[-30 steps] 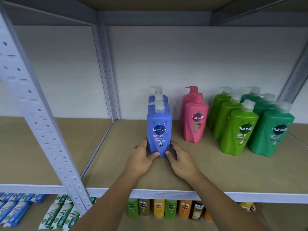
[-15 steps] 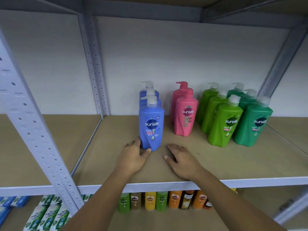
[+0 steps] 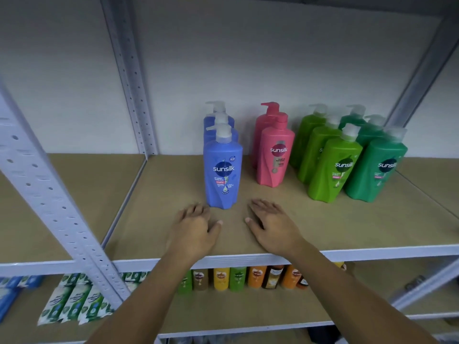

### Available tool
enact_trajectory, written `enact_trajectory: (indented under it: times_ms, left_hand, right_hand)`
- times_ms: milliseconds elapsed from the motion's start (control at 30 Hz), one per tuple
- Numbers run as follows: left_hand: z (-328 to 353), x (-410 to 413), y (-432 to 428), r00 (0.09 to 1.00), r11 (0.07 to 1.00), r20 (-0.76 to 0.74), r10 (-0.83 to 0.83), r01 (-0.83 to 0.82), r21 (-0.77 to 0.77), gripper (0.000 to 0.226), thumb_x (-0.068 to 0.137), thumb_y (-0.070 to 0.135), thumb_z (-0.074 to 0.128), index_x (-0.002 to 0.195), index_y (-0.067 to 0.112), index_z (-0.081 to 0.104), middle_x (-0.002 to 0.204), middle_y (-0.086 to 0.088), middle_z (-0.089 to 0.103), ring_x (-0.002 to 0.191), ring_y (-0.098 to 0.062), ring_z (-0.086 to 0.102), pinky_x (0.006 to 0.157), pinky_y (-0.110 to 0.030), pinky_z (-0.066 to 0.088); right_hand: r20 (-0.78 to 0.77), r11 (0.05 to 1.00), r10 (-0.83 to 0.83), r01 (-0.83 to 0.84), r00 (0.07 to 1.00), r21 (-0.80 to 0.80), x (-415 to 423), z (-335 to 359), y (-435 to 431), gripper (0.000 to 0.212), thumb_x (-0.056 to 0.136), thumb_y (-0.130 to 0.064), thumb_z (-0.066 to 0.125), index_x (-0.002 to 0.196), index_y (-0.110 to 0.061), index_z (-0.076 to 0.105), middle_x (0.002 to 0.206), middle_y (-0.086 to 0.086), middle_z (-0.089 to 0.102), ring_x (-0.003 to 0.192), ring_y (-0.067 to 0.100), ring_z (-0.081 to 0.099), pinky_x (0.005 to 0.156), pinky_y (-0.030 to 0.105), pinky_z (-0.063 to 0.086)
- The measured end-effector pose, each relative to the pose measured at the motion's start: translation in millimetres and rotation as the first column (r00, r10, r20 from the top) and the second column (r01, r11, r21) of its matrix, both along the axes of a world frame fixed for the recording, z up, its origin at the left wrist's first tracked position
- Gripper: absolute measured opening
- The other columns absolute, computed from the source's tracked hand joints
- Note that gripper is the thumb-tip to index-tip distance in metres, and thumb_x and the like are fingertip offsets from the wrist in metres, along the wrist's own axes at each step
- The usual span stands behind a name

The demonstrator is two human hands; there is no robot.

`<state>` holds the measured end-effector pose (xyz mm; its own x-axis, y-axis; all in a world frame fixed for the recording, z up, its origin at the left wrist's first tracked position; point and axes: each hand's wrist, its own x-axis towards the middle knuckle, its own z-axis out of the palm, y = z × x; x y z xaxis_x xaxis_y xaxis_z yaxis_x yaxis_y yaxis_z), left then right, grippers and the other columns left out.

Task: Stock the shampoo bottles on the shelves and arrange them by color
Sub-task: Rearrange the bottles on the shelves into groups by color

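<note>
Rows of Sunsilk pump bottles stand on the brown shelf (image 3: 285,232), each row running back to the wall. A blue row is led by the front blue bottle (image 3: 222,172). To its right stand two pink bottles (image 3: 274,160), then a light green row (image 3: 334,170) and a dark green row (image 3: 376,170). My left hand (image 3: 195,225) hovers just in front of the blue bottle's left base, fingers relaxed, holding nothing. My right hand (image 3: 272,223) lies flat over the shelf to the right of that bottle, apart from it.
A perforated grey upright (image 3: 49,194) crosses the left foreground and another post (image 3: 134,90) stands at the back. On the shelf below, small bottles (image 3: 238,278) in green, yellow and orange line up, with white-green packets (image 3: 74,301) at the left.
Both hands let go of the front blue bottle and drew back toward the shelf's front edge. The bottle stays upright at the head of its row.
</note>
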<state>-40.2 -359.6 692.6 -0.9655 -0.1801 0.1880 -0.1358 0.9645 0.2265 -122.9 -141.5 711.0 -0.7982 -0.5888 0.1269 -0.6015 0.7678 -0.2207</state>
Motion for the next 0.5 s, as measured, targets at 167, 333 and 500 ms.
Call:
enact_trajectory:
  times_ms: [167, 333, 500]
  left_hand:
    - [5.5, 10.8, 6.5, 0.999, 0.999, -0.004, -0.032, 0.032, 0.029, 0.08, 0.089, 0.06, 0.017, 0.143, 0.01, 0.048, 0.149, -0.005, 0.046, 0.144, -0.024, 0.031, 0.119, -0.041, 0.021]
    - [6.8, 19.2, 18.1, 0.999, 0.999, 0.044, -0.006, 0.004, 0.033, 0.066, 0.098, 0.052, 0.029, 0.145, 0.009, 0.046, 0.153, -0.005, 0.044, 0.147, -0.024, 0.029, 0.121, -0.042, 0.019]
    - [7.7, 40.0, 46.9, 1.0, 0.999, 0.009, 0.009, -0.01, 0.032, 0.078, 0.089, 0.057, 0.016, 0.135, 0.008, 0.055, 0.143, -0.007, 0.054, 0.14, -0.027, 0.039, 0.116, -0.043, 0.027]
  right_hand:
    - [0.012, 0.998, 0.006, -0.007, 1.0, 0.064, 3.4, 0.0, 2.1, 0.065, 0.102, -0.052, 0.023, 0.157, -0.018, 0.028, 0.166, -0.002, 0.023, 0.153, 0.017, 0.015, 0.125, 0.041, 0.008]
    - [0.032, 0.997, 0.036, -0.038, 0.999, 0.071, 11.9, -1.8, 12.6, 0.063, 0.105, -0.05, 0.026, 0.159, -0.02, 0.022, 0.167, -0.003, 0.018, 0.154, 0.017, 0.01, 0.125, 0.042, 0.003]
    - [0.015, 0.991, 0.108, -0.109, 0.994, 0.072, 28.5, -0.3, 36.8, 0.061, 0.105, -0.049, 0.024, 0.159, -0.02, 0.023, 0.167, -0.004, 0.018, 0.154, 0.017, 0.01, 0.125, 0.042, 0.004]
